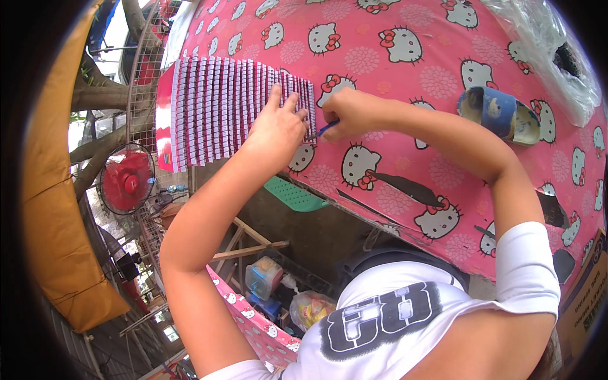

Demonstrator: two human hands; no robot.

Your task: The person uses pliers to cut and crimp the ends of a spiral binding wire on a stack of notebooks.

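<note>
A wide red-edged sheet [215, 114] lies at the table's left edge, covered with many close rows of small white and dark purple pieces. My left hand [277, 130] rests on its right part, with the fingers stretched out over the rows. Just to the right, my right hand [352, 114] is closed round a thin blue tool [327, 128], most of it hidden in the fist. The tool's end is close to the sheet's right edge, and its kind does not show.
The table has a pink cat-print cover [399, 152], torn near the front edge. Blue cups [491, 111] lie at the right, below clear plastic [538, 44]. A red fan [128, 180] stands at left; a green plastic basket [294, 194] and a clear container [265, 277] are lower down.
</note>
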